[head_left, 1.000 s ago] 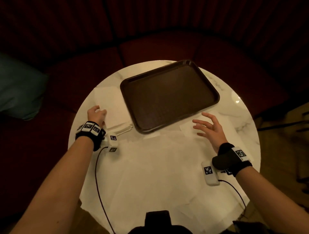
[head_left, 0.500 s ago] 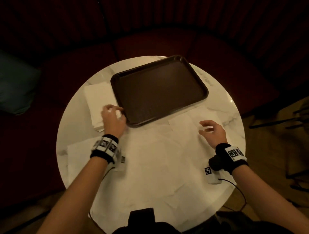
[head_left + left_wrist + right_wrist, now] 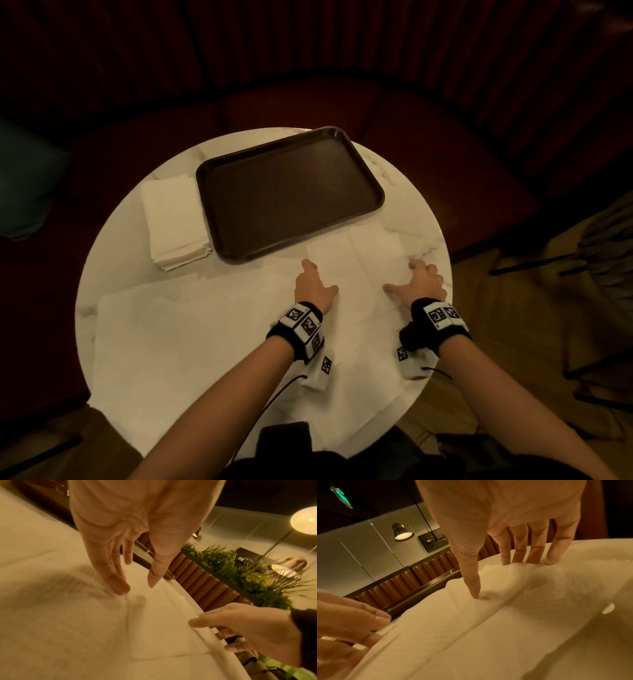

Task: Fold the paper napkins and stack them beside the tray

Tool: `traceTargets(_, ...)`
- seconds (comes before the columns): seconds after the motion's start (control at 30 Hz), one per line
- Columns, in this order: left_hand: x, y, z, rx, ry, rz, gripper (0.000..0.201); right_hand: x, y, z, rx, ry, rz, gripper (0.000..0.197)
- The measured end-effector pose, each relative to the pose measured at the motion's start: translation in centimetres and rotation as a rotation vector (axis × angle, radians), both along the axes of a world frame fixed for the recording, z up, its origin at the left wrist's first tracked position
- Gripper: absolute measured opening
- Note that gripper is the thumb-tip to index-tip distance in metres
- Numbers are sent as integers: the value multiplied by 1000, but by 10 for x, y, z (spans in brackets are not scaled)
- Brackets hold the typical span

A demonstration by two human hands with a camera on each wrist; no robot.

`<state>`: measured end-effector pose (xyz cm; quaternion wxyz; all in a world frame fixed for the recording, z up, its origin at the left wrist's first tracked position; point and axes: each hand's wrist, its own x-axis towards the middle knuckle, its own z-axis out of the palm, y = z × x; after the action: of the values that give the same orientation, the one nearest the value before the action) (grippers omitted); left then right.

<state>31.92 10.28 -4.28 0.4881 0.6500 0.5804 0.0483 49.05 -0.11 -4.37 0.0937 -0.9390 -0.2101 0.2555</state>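
Tray (image 3: 291, 195) beside napkin stack (image 3: 174, 219), banquette (image 3: 445, 137) behind

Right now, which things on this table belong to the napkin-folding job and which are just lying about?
Job:
- unfolded white paper napkin under both hands
- left hand, right hand
- stack of folded white napkins
- dark brown plastic tray
- loose white paper sheets

Lying about:
- round white marble table
- dark red bench seat
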Motion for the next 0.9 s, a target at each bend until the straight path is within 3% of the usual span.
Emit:
traceTargets(0.2,8,2,0,-83,-96,225,55,14,-3,-2,49,45,-33,71)
traceTargets(0.33,11,4,9,-26,-125,258,48,21,-8,-4,91,-3,-23,47)
traceTargets(0.43,16,3,16,89,-151,232,40,21,-11,-3,296,51,-69,23)
traceTargets(0.57,33,-5,24,132,-270,168,34,20,-15,-1,519,275,-93,10)
traceTargets(0.73,66,-20,22,-113,-512,72,25,23,-16,-3,614,487,-122,21)
traceTargets(0.83,66,-24,12,-120,-448,2,22,25,-13,-3,610,543,-150,45)
traceTargets(0.9,55,-22,5,-86,-401,49,20,25,-11,-1,583,511,-92,48)
